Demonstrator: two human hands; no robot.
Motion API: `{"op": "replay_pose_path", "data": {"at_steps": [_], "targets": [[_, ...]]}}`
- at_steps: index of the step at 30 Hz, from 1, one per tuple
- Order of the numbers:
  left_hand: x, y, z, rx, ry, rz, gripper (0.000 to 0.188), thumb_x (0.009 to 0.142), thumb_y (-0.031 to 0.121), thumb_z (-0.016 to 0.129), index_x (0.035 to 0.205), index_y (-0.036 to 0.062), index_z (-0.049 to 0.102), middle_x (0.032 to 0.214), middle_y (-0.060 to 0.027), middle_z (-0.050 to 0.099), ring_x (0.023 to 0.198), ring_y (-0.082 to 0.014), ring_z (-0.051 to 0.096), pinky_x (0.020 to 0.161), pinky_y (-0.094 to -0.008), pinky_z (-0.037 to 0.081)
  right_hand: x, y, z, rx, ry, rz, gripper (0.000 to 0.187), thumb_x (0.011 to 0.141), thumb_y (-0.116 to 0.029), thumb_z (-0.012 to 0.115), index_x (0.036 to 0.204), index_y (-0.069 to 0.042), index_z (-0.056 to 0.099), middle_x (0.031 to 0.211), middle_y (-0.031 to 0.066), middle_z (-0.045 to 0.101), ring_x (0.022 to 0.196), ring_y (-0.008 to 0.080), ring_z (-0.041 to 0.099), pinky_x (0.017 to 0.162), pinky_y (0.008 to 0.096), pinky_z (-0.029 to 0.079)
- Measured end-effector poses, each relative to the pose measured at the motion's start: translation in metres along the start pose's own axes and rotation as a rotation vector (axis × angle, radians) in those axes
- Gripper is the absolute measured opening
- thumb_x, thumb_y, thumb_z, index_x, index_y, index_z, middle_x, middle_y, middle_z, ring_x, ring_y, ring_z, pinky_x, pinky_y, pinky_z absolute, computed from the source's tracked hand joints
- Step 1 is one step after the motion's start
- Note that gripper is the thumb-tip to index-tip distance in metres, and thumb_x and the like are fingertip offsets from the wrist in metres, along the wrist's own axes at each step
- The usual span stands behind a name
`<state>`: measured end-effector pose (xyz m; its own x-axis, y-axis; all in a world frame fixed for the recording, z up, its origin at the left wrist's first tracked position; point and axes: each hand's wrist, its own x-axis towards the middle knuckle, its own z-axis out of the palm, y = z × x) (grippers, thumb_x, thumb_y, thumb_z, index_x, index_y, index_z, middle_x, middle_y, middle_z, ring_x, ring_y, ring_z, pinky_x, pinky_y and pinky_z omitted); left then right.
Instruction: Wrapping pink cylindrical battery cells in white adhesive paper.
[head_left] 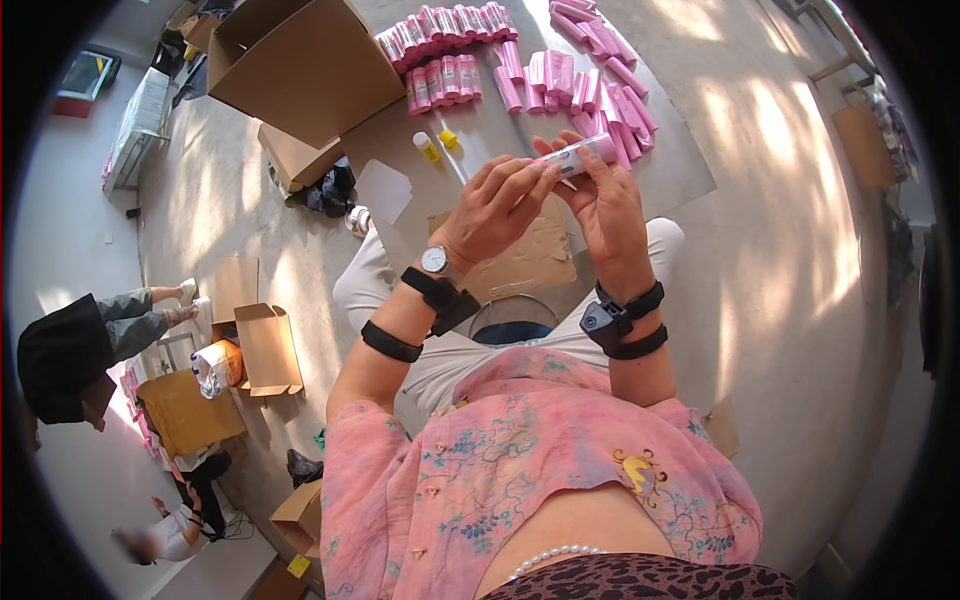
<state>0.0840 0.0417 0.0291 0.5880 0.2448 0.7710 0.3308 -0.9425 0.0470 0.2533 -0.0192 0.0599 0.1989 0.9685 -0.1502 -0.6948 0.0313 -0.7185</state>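
Over the work table (690, 178), a pink tube with a clear, label-like printed sleeve (578, 158) is held slantwise between both hands. My left hand (497, 208) pinches the tube's left end with thumb and fingertips. My right hand (607, 205) wraps its fingers round the pink end, with the thumb along its side. Just beyond my left hand lie a white stick with a yellow band (427, 148) and a small yellow cap (448, 138). Several finished-looking pink tubes with printed sleeves (440, 82) stand in rows further back. Plain shiny pink tubes (610, 100) lie heaped to their right.
A large open cardboard box (300, 65) stands at the far left of the table, near a white sheet (384, 190). Flat cardboard (530, 255) lies before my lap. On the left floor are an open carton (268, 350) and two other people (65, 355).
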Motion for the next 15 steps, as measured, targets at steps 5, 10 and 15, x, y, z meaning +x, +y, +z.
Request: {"op": "replay_pose_path", "data": {"at_steps": [5,10,15], "targets": [[-0.004,-0.006,-0.006,0.003,-0.015,0.022,0.045,0.08,0.003,0.081,0.124,0.0046,0.071,0.114,-0.0064,0.065,0.101,-0.0252,0.067,0.083,-0.0379,0.06,0.001,0.001,-0.002,0.03,-0.007,0.005,0.034,0.111,-0.018,0.048,0.129,0.01,0.053,0.128,0.0246,0.063,0.127,0.0355,0.063,0.105,0.0456,0.056],[-0.004,-0.007,-0.01,0.001,-0.007,0.009,0.043,0.081,0.006,0.084,0.122,0.004,0.072,0.112,-0.0069,0.065,0.097,-0.0255,0.068,0.079,-0.0371,0.06,0.001,-0.001,0.0,0.047,0.002,0.002,0.036,0.111,-0.018,0.044,0.13,0.012,0.052,0.13,0.0258,0.06,0.13,0.0384,0.061,0.107,0.0477,0.055],[0.002,-0.006,-0.019,0.032,0.013,0.009,0.042,0.08,0.008,0.085,0.12,0.0043,0.072,0.108,-0.0066,0.066,0.095,-0.0254,0.069,0.078,-0.0364,0.06,0.0,-0.002,0.002,0.057,0.011,0.017,0.039,0.111,-0.021,0.043,0.13,0.012,0.051,0.129,0.0264,0.061,0.13,0.0401,0.06,0.107,0.0493,0.055]]}}
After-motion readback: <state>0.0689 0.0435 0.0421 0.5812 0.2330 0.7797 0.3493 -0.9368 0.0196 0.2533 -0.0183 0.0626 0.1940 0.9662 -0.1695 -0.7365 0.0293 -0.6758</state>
